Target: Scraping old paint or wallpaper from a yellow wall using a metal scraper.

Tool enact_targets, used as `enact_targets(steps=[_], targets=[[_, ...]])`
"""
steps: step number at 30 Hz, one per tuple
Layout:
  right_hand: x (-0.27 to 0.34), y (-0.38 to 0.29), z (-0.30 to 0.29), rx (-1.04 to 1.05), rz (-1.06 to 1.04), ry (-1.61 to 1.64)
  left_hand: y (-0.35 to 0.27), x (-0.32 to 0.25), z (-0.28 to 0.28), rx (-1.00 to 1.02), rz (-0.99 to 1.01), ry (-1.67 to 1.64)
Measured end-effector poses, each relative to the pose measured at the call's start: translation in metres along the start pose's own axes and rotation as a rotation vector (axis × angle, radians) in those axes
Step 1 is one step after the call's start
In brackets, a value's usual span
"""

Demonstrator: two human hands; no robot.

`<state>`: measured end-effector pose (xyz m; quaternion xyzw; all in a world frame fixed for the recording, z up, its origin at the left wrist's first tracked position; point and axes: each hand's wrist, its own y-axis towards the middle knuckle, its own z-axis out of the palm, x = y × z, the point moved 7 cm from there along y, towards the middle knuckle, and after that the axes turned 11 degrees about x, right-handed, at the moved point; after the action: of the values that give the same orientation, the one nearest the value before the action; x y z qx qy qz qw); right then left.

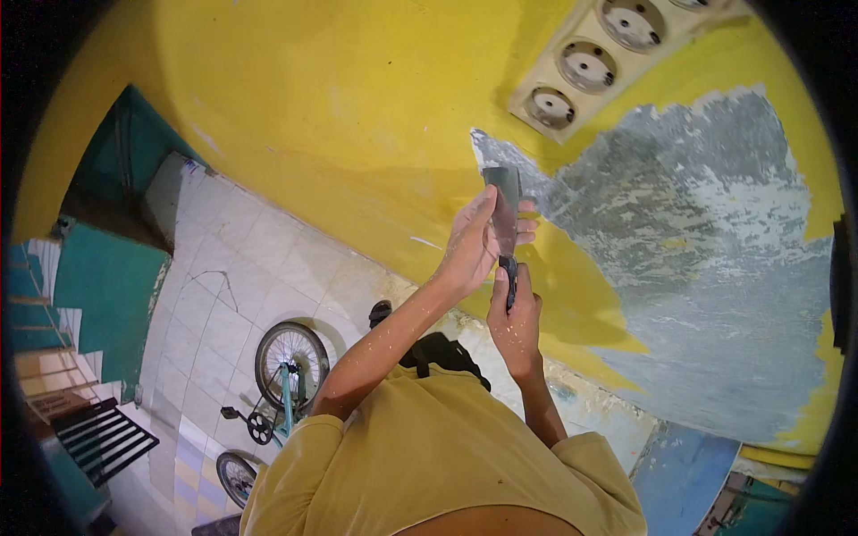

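My right hand [517,321] is closed around the black handle of a metal putty knife [507,214], whose wide blade points up the picture. My left hand [472,238] holds the blade, thumb on its near face and fingers behind it. The blade's tip overlaps the lower edge of a narrow scraped strip on the yellow painted wall [322,100]. This strip joins a large bare grey patch [697,254] to the right. Small pale flakes dot both forearms. Whether the blade touches the wall, I cannot tell.
A multi-socket outlet strip [585,65] is at the upper right, close above the scraped area. A bicycle [288,395] is on the tiled floor [221,315] at the lower left. Beyond it are a black slatted rack [107,439] and a green wall [107,295].
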<state>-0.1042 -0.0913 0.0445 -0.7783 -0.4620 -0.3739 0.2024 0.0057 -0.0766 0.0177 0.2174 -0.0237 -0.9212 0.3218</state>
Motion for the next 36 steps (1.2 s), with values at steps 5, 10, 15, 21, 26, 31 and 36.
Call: enact_targets(steps=[5, 10, 15, 21, 26, 31, 36], targets=[[-0.002, -0.006, 0.010, -0.047, 0.118, -0.108, -0.003, 0.013, -0.018, -0.023, -0.122, -0.047], [0.016, 0.000, 0.016, -0.238, -0.060, -0.172, 0.003, 0.001, -0.014, 0.010, -0.184, -0.081], [-0.006, -0.004, 0.022, -0.096, 0.174, -0.082, 0.001, 0.009, -0.016, -0.013, -0.236, -0.119], [0.005, -0.001, 0.020, -0.114, 0.178, -0.100, 0.006, -0.003, -0.013, 0.068, -0.229, -0.110], [0.014, 0.014, 0.026, -0.165, 0.085, -0.046, 0.012, -0.017, -0.011, 0.062, -0.165, -0.031], [0.001, 0.000, 0.028, -0.127, 0.226, -0.068, 0.006, -0.010, -0.007, -0.004, -0.239, -0.098], [0.006, 0.004, 0.027, -0.165, 0.203, -0.025, 0.012, -0.016, -0.009, 0.017, -0.184, -0.039]])
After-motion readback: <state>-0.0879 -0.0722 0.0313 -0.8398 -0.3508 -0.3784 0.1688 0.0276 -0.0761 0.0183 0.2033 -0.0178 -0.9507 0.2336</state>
